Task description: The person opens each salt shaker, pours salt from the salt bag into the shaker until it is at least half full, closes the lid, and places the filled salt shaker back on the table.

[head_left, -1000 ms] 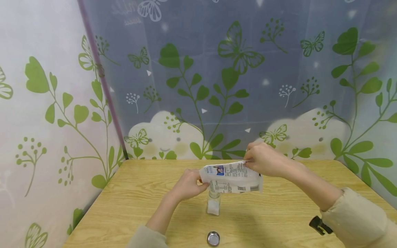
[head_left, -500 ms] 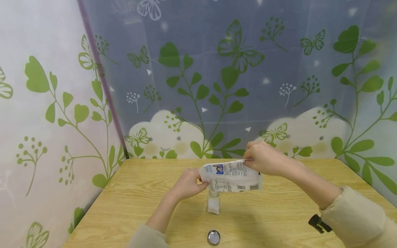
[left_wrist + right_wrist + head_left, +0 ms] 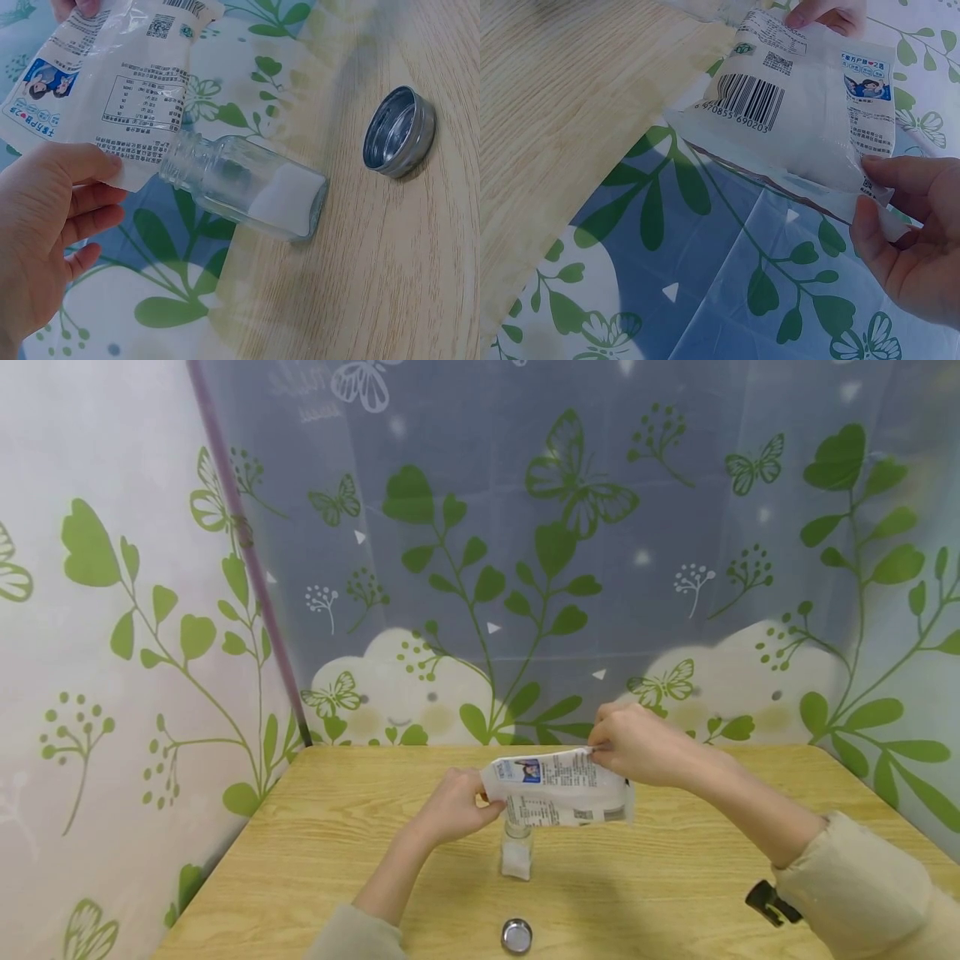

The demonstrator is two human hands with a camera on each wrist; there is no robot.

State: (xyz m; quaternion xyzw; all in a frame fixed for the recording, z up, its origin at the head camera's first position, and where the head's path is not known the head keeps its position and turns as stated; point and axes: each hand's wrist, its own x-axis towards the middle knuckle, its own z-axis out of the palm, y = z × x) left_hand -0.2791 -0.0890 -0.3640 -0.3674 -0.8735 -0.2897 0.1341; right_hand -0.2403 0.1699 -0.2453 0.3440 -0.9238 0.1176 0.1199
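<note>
Both hands hold a white printed plastic bag (image 3: 562, 789) tilted over a small glass jar (image 3: 517, 853) on the table. My left hand (image 3: 457, 807) pinches the bag's lower corner, close beside the jar's mouth. Higher up, the right hand (image 3: 645, 745) grips the bag's upper right edge. In the left wrist view, a corner of the bag (image 3: 127, 90) meets the threaded neck of the jar (image 3: 251, 184), and white powder lies in the jar's bottom. A barcode shows on the bag (image 3: 802, 97) in the right wrist view.
A round metal lid (image 3: 517, 936) lies inside up on the wooden table (image 3: 337, 860), nearer me than the jar. A black clip-like item (image 3: 772, 903) is by the right sleeve. Patterned curtains (image 3: 465, 568) stand behind and to the left of the table.
</note>
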